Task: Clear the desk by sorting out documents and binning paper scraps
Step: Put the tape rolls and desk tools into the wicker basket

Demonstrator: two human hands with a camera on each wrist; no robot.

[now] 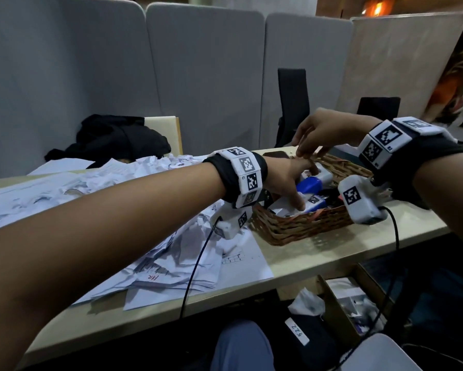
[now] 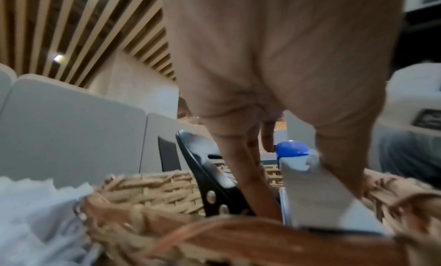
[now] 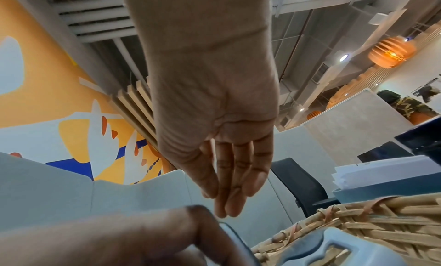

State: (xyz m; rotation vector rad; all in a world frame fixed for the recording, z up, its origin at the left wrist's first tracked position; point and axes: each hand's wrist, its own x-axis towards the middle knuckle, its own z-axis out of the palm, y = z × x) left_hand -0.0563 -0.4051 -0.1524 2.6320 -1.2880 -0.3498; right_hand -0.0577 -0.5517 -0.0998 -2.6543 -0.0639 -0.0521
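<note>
A wicker basket [image 1: 300,228] stands on the desk's right part, holding a blue-and-white item [image 1: 312,183] and other small things. My left hand [image 1: 289,183] reaches into it. In the left wrist view the thumb [image 2: 339,166] and a finger pinch a white, torn-edged paper scrap [image 2: 310,191] beside a black tool [image 2: 210,177] and a blue cap [image 2: 291,149]. My right hand [image 1: 304,152] hovers over the basket's far rim, its fingers [image 3: 229,194] straight, together and pointing down, holding nothing. Loose sheets [image 1: 155,253] and crumpled papers [image 1: 150,164] cover the desk's left.
A black garment [image 1: 112,140] lies at the back left by grey dividers. Two black chairs [image 1: 292,103] stand behind the desk. A cardboard box [image 1: 340,306] with paper scraps sits on the floor under the desk's right end. A blue tray [image 3: 381,185] of sheets sits beyond the basket.
</note>
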